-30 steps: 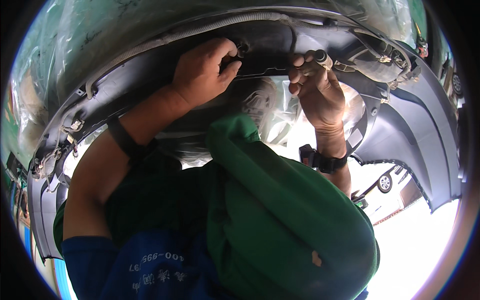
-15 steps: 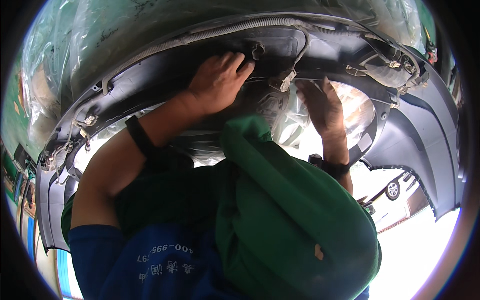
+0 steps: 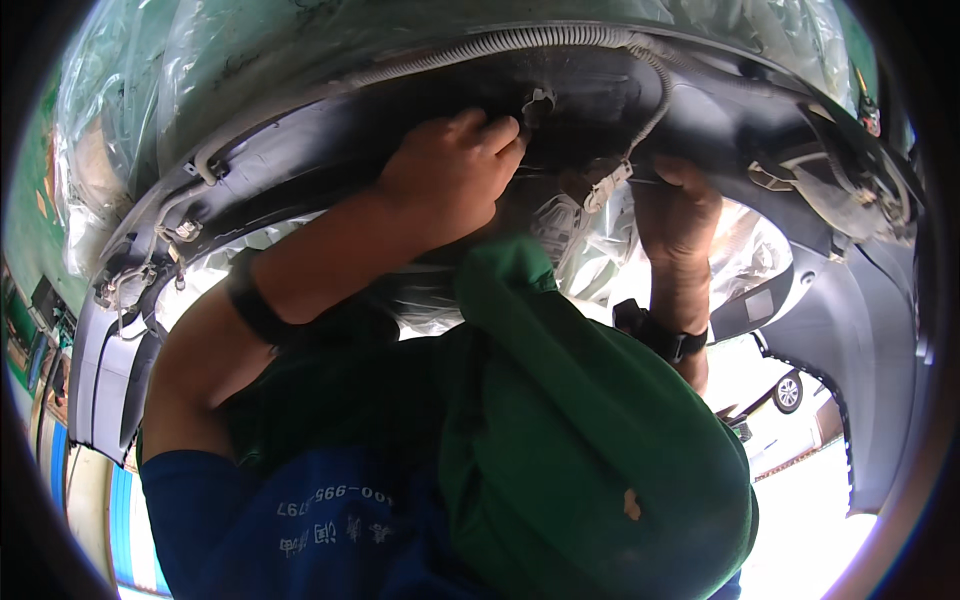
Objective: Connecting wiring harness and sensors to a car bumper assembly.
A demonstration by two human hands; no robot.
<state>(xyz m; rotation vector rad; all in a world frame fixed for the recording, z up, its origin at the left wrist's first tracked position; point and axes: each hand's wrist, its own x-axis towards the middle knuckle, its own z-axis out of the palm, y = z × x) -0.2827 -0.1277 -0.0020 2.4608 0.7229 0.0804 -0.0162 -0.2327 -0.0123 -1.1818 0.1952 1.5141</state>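
The inner side of a dark plastic car bumper (image 3: 300,135) arches across the view above my arms. Against its middle lies my left hand (image 3: 452,172), its fingers curled; what they hold, if anything, is hidden. Just beyond those fingertips sits a round clip-like fitting (image 3: 540,103). My right hand (image 3: 682,210) is closed on the lower edge of the bumper's middle, with most fingers hidden behind it. Between the hands a pale connector (image 3: 607,187) hangs at the end of a cable. A grey corrugated wiring conduit (image 3: 500,45) runs along the bumper's upper edge.
Crumpled clear plastic sheeting (image 3: 120,130) covers the area behind the bumper. Lamp-like housings with wiring (image 3: 850,195) sit at its right end, smaller connectors (image 3: 187,231) at its left. A green cloth garment (image 3: 600,430) fills the lower middle. A car wheel (image 3: 788,392) shows at lower right.
The bumper's middle and right side, with the conduit and pale connector, appear shifted to the right. My right hand has gone from outstretched fingers to closed on the edge; my left moved slightly right.
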